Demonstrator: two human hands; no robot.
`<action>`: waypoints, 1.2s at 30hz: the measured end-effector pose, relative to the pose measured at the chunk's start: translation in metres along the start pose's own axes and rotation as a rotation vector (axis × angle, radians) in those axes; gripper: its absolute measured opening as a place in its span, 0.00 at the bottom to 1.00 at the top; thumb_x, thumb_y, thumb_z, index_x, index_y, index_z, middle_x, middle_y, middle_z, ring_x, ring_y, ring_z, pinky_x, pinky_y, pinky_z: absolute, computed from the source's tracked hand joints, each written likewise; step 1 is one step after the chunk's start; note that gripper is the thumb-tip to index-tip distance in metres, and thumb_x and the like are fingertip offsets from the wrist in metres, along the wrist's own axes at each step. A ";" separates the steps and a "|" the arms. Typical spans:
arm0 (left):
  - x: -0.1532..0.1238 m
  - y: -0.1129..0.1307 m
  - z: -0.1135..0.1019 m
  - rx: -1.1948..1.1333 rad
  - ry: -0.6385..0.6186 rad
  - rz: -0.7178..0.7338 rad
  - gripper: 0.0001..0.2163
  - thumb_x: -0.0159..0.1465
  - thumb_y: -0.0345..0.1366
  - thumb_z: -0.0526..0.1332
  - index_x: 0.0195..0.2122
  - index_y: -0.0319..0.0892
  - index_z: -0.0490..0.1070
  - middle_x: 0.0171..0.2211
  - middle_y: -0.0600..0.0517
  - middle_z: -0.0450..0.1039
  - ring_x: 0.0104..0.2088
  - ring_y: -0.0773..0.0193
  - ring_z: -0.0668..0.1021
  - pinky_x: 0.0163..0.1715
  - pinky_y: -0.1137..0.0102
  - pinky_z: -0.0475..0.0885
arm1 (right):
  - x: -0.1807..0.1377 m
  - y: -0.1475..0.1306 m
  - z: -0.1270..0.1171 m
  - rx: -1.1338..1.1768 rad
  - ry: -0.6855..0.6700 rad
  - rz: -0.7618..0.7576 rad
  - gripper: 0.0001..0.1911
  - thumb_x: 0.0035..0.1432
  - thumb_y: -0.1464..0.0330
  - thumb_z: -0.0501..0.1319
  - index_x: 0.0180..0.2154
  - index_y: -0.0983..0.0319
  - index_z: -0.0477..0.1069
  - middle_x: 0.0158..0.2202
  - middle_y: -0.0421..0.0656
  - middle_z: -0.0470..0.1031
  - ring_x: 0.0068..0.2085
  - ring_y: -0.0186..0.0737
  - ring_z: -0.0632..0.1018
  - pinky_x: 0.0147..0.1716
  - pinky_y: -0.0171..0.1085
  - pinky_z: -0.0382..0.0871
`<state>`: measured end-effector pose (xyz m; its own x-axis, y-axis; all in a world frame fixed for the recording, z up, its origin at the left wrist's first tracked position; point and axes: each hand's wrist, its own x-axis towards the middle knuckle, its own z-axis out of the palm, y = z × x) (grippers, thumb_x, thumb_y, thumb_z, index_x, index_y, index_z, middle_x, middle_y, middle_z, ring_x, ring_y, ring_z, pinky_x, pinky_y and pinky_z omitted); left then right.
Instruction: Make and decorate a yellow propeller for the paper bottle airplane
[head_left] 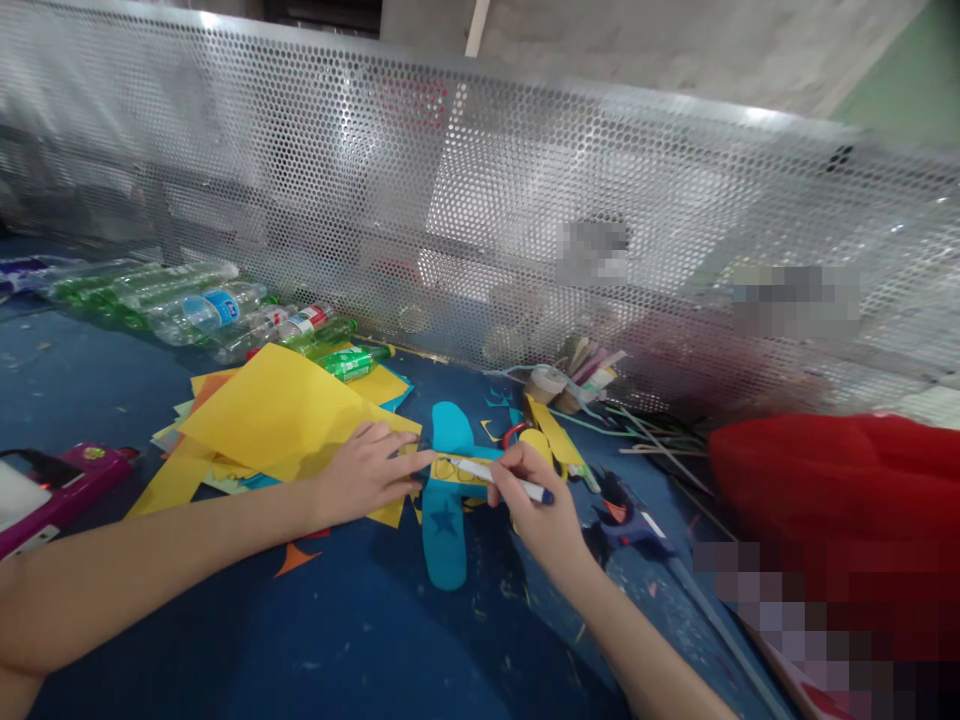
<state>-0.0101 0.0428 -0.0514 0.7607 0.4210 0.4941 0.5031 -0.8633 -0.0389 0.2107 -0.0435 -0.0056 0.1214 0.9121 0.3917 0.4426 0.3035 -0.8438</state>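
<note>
A blue airplane shape (445, 550) with rounded wings and a dark star on the near wing lies on the dark blue table. Dark outlines are drawn on a yellow strip (444, 466) along its body. In a writing grip, my right hand (538, 498) holds a white marker (474, 468) with a dark blue end, its tip at the strip. My left hand (367, 468) rests flat with fingers apart, the index fingertip touching the strip's left end. Beneath that hand are yellow paper sheets (270, 410). Whatever holds the airplane's parts together is hidden.
Plastic bottles (217, 308) lie at the back left before a perforated metal screen (315, 180). A purple power strip (94, 470) is at left. To the right are a blue glue gun (637, 530), a cup of sticks (546, 382) and red fabric (832, 470). Paper scraps are scattered around.
</note>
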 end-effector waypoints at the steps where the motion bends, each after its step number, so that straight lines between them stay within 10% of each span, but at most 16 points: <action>1: 0.000 0.000 0.000 0.000 0.000 0.000 0.18 0.70 0.49 0.48 0.56 0.53 0.67 0.53 0.49 0.69 0.44 0.58 0.71 0.45 0.62 0.63 | 0.000 0.000 0.000 0.002 0.002 -0.002 0.11 0.56 0.65 0.57 0.24 0.56 0.58 0.16 0.36 0.68 0.20 0.35 0.69 0.23 0.35 0.62; 36: 0.000 0.001 0.002 0.023 0.025 0.001 0.17 0.70 0.49 0.51 0.56 0.53 0.68 0.52 0.51 0.70 0.44 0.58 0.71 0.45 0.63 0.62 | -0.002 0.001 0.000 0.001 0.004 0.014 0.10 0.56 0.65 0.57 0.24 0.57 0.59 0.16 0.36 0.69 0.20 0.35 0.69 0.22 0.34 0.61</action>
<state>-0.0091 0.0425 -0.0534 0.7508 0.4131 0.5154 0.5122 -0.8568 -0.0594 0.2104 -0.0451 -0.0071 0.1311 0.9149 0.3818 0.4403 0.2913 -0.8493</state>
